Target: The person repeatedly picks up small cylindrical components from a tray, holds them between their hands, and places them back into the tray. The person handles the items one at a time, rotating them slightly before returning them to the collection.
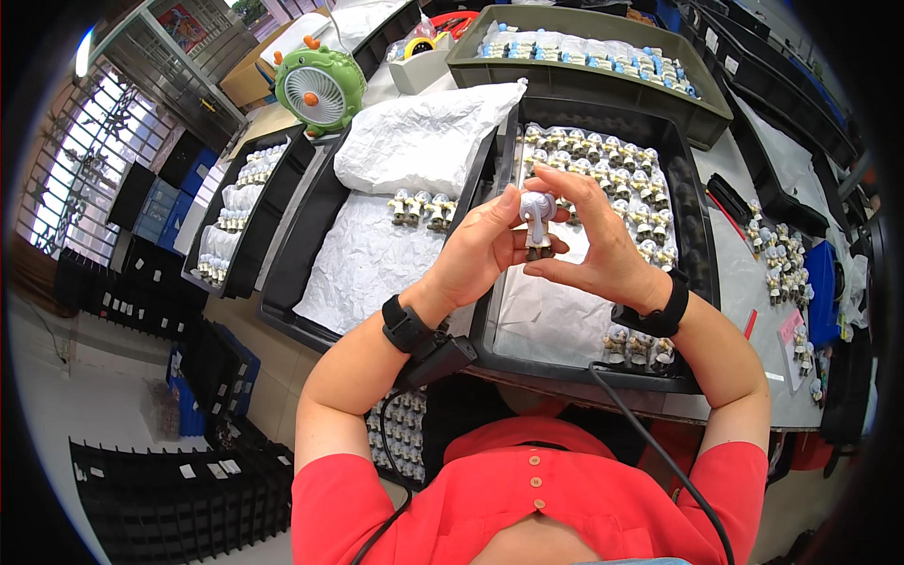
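Upright between both hands is a small figurine [538,222] with pale lavender hair, a white-and-yellow body and a dark base. My left hand [476,247] pinches its left side, thumb by the head and fingers passing behind it. Curved around the other side, my right hand [610,243] has its fingertips at the head and its thumb close to the base. Below them, a black tray [702,311] lined with white paper carries rows of similar figurines [603,155]. A few more figurines [638,348] lie at that tray's near edge.
A second black tray [282,292] on the left has crumpled white paper [414,141] and several figurines. Farther left is a narrower tray [247,247]. An olive bin [584,80] and green fan [318,89] stand behind. Loose figurines [780,259] lie right; a black cable [659,452] hangs near me.
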